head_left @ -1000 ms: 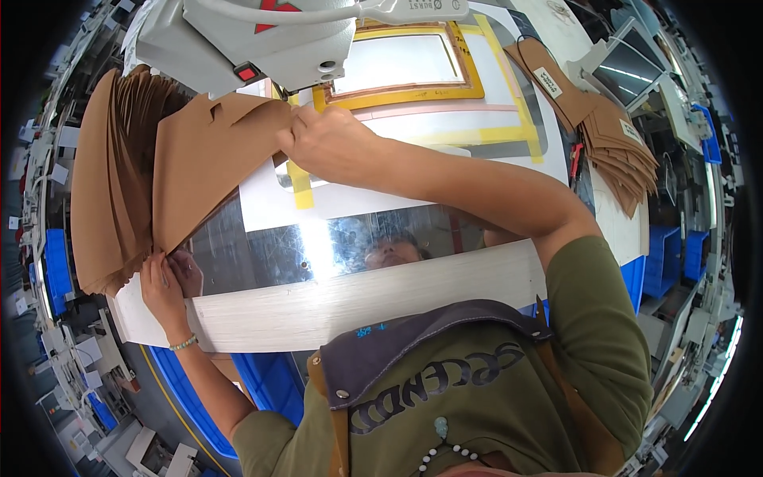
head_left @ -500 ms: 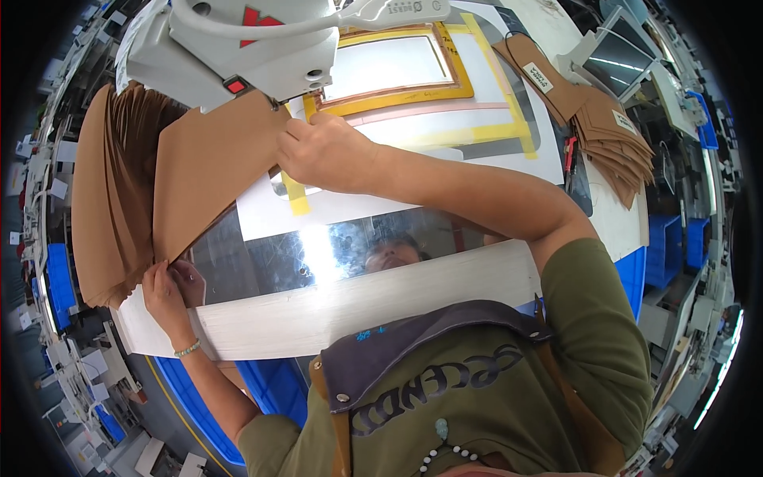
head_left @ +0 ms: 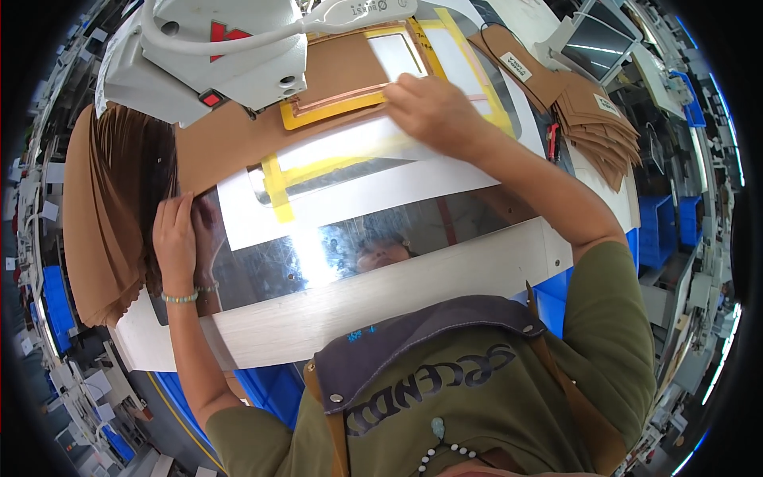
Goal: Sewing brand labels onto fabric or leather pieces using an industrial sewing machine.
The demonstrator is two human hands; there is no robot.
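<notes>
A flat brown panel (head_left: 230,149) stretches from the left side of the table to the right, passing below a yellow-edged rectangular frame (head_left: 338,105). Through most of the frame's window brown shows, with white at its right end. My right hand (head_left: 437,119) is closed at the front right of the frame, its fingers pinching the panel's leading end. Its fingertips are partly hidden. At the panel's near left corner, my left hand (head_left: 175,242) holds the edge between fingers and thumb. A white sheet with yellow tape (head_left: 326,195) lies beneath the panel and frame.
A white machine head (head_left: 207,56) overhangs the far left. Fanned brown panels (head_left: 103,222) hang over the table's left end. More labelled brown pieces (head_left: 592,119) lie at the right, near a red tool (head_left: 553,141) and a screen (head_left: 596,40). A shiny metal plate (head_left: 254,278) lies in front.
My right hand has moved right along the frame, drawing the brown panel below it. My left hand has moved farther from me with the panel's near corner, which now lies straighter across the table.
</notes>
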